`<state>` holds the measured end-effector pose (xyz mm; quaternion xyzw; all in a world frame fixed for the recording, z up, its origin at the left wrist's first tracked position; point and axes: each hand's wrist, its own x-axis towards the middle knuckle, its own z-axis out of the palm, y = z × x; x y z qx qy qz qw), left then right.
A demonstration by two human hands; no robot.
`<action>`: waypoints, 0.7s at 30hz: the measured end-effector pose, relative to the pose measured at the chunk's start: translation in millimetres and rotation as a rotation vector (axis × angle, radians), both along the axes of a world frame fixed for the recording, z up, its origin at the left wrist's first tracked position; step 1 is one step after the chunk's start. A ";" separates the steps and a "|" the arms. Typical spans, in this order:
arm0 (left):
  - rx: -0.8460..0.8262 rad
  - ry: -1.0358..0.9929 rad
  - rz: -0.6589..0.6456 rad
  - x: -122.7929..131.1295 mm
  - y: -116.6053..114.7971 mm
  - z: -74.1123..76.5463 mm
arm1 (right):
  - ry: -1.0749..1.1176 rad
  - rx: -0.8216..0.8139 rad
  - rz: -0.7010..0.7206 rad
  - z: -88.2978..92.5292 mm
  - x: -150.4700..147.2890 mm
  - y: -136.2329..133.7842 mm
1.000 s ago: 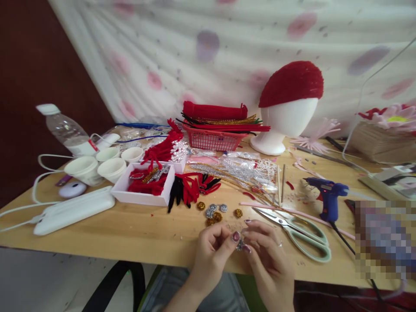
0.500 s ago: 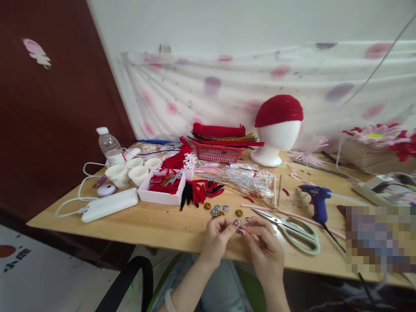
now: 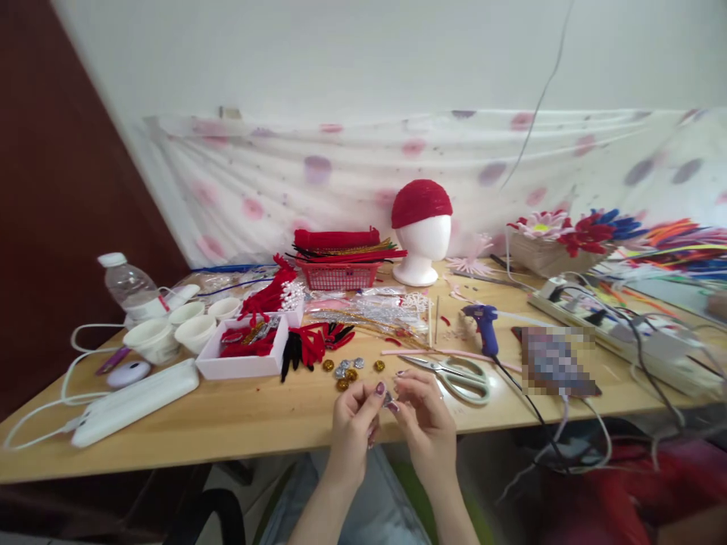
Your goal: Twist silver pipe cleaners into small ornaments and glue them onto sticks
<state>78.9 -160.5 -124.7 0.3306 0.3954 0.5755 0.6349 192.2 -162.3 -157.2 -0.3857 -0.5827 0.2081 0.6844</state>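
Note:
My left hand and my right hand meet over the front edge of the table. Between their fingertips is a small silver piece, mostly covered, pinched by both thumbs and fingers. Just beyond my fingers lie several small round tinsel coils, among them a gold coil and a silver coil. To the right of my right hand rest scissors with pale green handles, their blades pointing left.
A blue glue gun trails its cord at the right, near a power strip. Behind stand a red basket and a white foam head with a red cap. Leftward are a white box, paper cups and a bottle.
The view has turned to the right, so the table things sit further left in the picture. Both hands stay together, and more of the silver piece shows between the fingertips.

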 end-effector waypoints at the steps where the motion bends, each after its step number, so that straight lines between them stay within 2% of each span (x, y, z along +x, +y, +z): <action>1: -0.012 -0.005 -0.004 1.0 -1.5 -0.1 | -0.017 -0.002 0.004 0.1 0.8 -2.4; 4: -0.054 -0.026 -0.009 5.1 -4.1 -0.3 | -0.038 0.006 -0.015 -2.8 1.9 -6.1; 11: -0.145 -0.059 0.025 13.3 -3.3 -2.4 | 0.117 0.012 -0.016 -11.2 0.2 -1.7; 16: -0.189 -0.060 0.009 11.1 -2.2 -4.3 | 0.065 0.024 -0.031 -2.7 3.7 -0.9; 21: -0.203 -0.056 0.003 11.2 2.1 0.6 | 0.048 0.025 -0.066 6.8 6.9 5.1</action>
